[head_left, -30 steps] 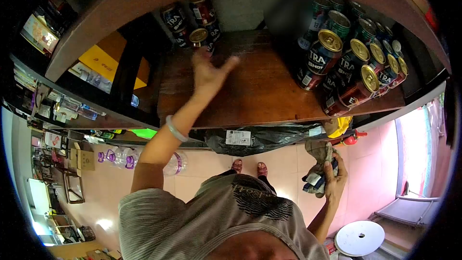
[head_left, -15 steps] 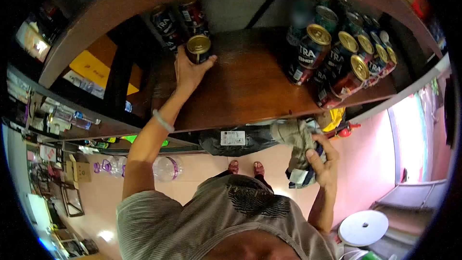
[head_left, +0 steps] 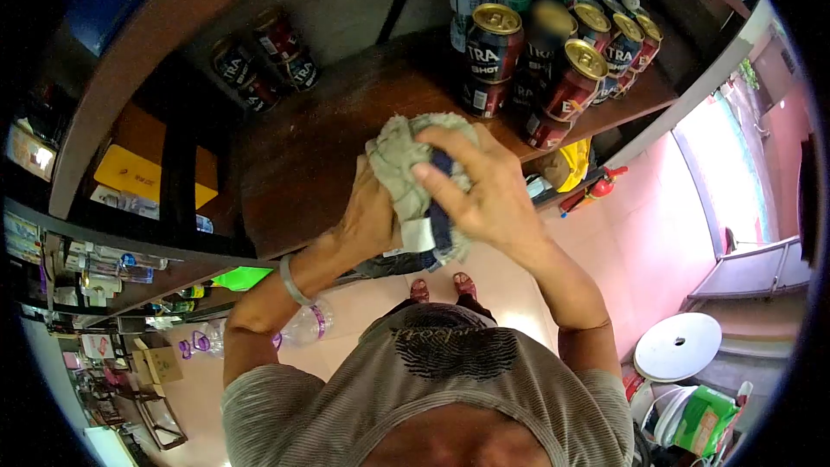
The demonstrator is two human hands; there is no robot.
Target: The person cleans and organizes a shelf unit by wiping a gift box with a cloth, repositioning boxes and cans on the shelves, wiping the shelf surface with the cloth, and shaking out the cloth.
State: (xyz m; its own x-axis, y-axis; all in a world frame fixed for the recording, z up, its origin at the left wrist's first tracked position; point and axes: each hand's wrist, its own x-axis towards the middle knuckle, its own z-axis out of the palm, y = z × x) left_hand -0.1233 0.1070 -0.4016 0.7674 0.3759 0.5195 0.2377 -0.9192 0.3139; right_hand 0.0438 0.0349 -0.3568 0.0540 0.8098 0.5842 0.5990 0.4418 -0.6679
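Note:
Near the shelf's front edge, my right hand grips a grey-green cloth with a dark blue part and a white tag. The cloth is pressed over what my left hand holds, its fingers curled mostly out of sight behind it. That hand held a gold-topped drink can in the earlier frame; the can is now hidden under the cloth. Stacked dark drink cans with gold tops stand to the right on the wooden shelf. A few more cans are stacked at the back left.
Left of the shelf's bay sits a yellow box. A fire extinguisher and a yellow bag are below the right end. Clear plastic bottles lie on the floor; a round white disc is at lower right.
My left hand has drawn the can from the back left toward me. My right hand has raised the cloth onto it. The view has shifted, so the shelf appears farther left and higher.

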